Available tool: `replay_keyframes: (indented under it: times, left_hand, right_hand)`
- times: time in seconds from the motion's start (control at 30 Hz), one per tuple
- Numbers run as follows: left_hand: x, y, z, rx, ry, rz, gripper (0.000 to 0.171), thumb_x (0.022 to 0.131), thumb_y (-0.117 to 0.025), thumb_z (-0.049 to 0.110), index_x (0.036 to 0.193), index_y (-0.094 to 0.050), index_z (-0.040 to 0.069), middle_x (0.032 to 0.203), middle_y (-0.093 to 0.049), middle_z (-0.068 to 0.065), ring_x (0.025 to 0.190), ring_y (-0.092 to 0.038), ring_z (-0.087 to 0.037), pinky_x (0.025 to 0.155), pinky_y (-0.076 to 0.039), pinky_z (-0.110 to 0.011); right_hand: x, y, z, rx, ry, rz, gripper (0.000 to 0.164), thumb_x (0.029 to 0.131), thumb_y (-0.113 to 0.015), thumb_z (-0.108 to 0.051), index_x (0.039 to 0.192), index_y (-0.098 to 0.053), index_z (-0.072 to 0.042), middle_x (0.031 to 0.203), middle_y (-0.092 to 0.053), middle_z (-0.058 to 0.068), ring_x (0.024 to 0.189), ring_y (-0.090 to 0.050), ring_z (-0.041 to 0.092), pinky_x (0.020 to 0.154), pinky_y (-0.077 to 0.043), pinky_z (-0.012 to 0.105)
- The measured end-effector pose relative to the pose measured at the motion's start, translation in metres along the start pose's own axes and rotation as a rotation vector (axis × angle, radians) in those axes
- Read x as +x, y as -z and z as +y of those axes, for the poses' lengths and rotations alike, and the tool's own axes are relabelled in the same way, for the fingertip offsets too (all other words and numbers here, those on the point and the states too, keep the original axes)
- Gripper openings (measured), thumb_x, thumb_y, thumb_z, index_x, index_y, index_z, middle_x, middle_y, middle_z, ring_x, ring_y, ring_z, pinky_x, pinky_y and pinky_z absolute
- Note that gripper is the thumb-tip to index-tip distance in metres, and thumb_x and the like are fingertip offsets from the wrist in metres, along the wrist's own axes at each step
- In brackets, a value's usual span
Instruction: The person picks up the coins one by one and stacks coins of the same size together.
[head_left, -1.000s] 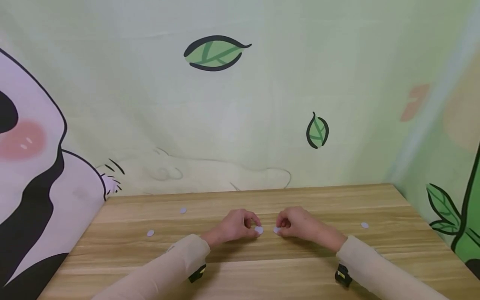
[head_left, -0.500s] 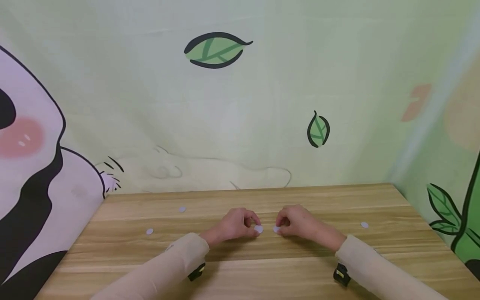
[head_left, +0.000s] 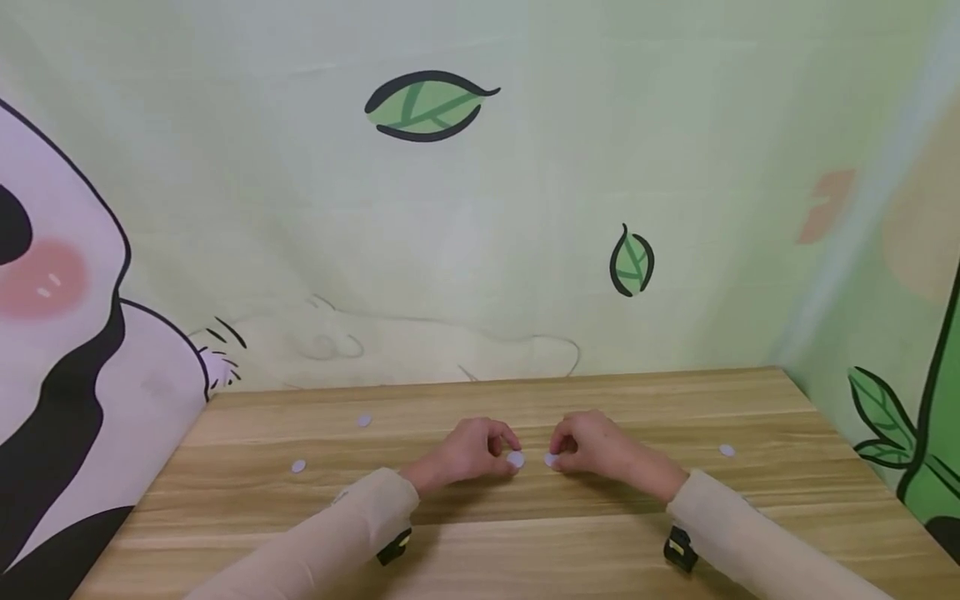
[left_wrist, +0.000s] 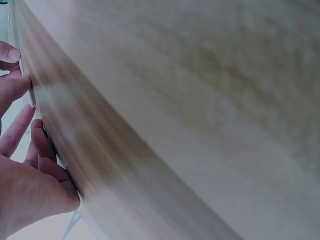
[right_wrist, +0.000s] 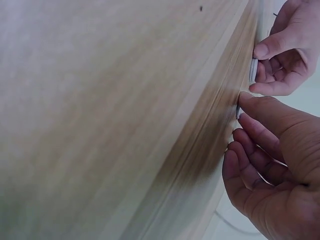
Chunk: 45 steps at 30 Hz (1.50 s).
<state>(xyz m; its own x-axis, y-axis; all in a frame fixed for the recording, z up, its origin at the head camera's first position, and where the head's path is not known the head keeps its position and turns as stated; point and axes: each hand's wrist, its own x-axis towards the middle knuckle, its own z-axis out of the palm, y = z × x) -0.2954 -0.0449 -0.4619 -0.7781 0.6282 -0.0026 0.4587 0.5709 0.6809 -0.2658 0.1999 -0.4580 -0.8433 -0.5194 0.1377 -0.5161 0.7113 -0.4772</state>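
Observation:
Low over the wooden table [head_left: 480, 550], my left hand [head_left: 472, 450] pinches a small white round disc [head_left: 515, 459] at its edge with thumb and fingertip. Facing it, my right hand [head_left: 600, 446] pinches a second white disc [head_left: 551, 460], partly hidden by its fingers. A narrow gap separates the two discs. The right wrist view catches the left hand's disc [right_wrist: 253, 71] nearly edge-on, by the table surface; whether it is one piece or a thin stack I cannot tell. In the left wrist view my left hand [left_wrist: 32, 187] has its other fingers curled.
Two more white discs lie on the left of the table, one nearer [head_left: 298, 466] and one farther back [head_left: 363, 421]. Another disc [head_left: 727, 450] lies on the right. Behind the table's far edge hangs a printed cloth [head_left: 480, 208] with leaves and a panda.

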Motion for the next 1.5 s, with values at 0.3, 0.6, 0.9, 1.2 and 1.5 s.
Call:
replay_keyframes:
  times: [0.3,0.6,0.9,1.2,1.5]
  left_hand:
    - [-0.010,0.014,-0.009,-0.106,0.021,0.029,0.031,0.084,-0.083,0.015,0.112,-0.071,0.005,0.086,-0.063,-0.003,0.075,-0.057,-0.013,0.063,-0.047,-0.025]
    - [-0.032,0.061,-0.031,-0.019,0.204,0.201,0.024,0.092,-0.072,0.012,0.115,-0.071,0.008,0.096,-0.062,-0.006,0.072,-0.054,-0.017,0.057,-0.044,-0.029]
    - [-0.056,0.100,-0.062,0.050,0.253,0.258,0.027,0.094,-0.069,0.012,0.120,-0.068,0.005,0.104,-0.064,-0.013,0.080,-0.056,-0.022,0.063,-0.048,-0.031]
    - [-0.077,0.120,-0.091,0.114,0.304,0.259,0.030,0.093,-0.069,0.012,0.121,-0.066,0.001,0.104,-0.064,-0.016,0.082,-0.057,-0.024,0.069,-0.048,-0.036]
    - [-0.085,0.128,-0.107,0.091,0.338,0.265,0.034,0.092,-0.073,0.013,0.121,-0.064,-0.003,0.098,-0.062,-0.017,0.083,-0.057,-0.026,0.069,-0.048,-0.037]
  right_hand:
    - [0.001,-0.003,-0.003,-0.006,-0.002,0.003,0.012,0.083,-0.085,-0.016,0.083,-0.074,-0.010,0.081,-0.065,-0.004,0.074,-0.058,0.005,0.068,-0.050,0.021]
    - [0.000,-0.002,-0.006,0.019,-0.025,0.004,0.011,0.084,-0.083,-0.014,0.084,-0.074,-0.008,0.080,-0.067,-0.004,0.073,-0.059,0.005,0.067,-0.050,0.021]
    - [-0.001,0.002,-0.003,0.045,-0.052,-0.010,0.012,0.084,-0.084,-0.015,0.084,-0.073,-0.009,0.078,-0.066,-0.008,0.072,-0.055,0.001,0.066,-0.049,0.021]
    - [0.001,0.000,-0.002,0.066,-0.054,-0.011,0.012,0.085,-0.083,-0.015,0.085,-0.073,-0.009,0.079,-0.066,-0.007,0.073,-0.056,0.002,0.067,-0.050,0.022]
    - [-0.001,0.001,-0.004,0.074,-0.067,-0.010,0.011,0.086,-0.082,-0.014,0.086,-0.073,-0.008,0.080,-0.066,-0.006,0.073,-0.056,0.003,0.067,-0.050,0.022]
